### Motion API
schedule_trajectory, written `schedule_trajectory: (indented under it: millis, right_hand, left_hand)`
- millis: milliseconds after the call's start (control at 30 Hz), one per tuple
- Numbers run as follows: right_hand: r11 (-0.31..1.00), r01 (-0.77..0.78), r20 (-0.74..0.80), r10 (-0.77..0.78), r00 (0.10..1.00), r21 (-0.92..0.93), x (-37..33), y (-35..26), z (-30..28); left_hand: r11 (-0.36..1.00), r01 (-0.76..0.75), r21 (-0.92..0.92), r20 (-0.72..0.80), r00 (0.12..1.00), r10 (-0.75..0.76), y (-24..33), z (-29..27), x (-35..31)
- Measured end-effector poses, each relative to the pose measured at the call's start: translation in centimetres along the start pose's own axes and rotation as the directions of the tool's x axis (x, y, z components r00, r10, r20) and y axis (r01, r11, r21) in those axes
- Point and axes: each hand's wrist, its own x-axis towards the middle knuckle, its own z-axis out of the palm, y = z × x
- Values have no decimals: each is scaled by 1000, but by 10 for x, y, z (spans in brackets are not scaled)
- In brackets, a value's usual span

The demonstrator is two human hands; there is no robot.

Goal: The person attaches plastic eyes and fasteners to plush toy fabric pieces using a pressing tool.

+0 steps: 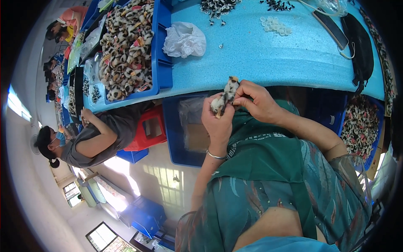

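the small furry toy [229, 93] is above the table's near edge, just off the picture's centre toward 1 o'clock. the left hand [218, 125], at its 6 o'clock side, is clamped on it; the right hand [257, 101], at 3 o'clock, has its fingertips against it, though i cannot tell whether they pinch fur or a small part. this piece looks partway through. at 10 o'clock a blue bin [164, 63] is heaped with similar furry pieces; whether those are finished is unclear. loose studs [216, 9] at 12 o'clock and clear rings [275, 26] at 1 o'clock lie unused.
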Motion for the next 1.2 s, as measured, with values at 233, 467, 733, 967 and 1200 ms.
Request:
schedule_trajectory:
  millis: [233, 467, 733, 967, 1200]
  right_hand:
    - [992, -77, 9, 77, 997, 96, 15, -6, -3]
    - [990, 92, -64, -99, 993, -108, 22, -3, 7]
    - [809, 399, 80, -406, 910, -432, 30, 12, 18]
    - [988, -22, -36, 16, 999, -152, 26, 6, 9]
    - [900, -352, 93, 340, 936, 259, 40, 5, -1]
  left_hand:
    - [797, 339, -500, 180, 941, -288, -2, -5, 3]
    - [870, 241, -429, 66, 970, -236, -5, -1, 3]
    - [973, 145, -183, -138, 976, -171, -26, 1, 11]
    - [890, 152, -430, -71, 977, -201, -23, 0, 12]
    - [821, 220, -527, 80, 974, -210, -20, -1, 12]
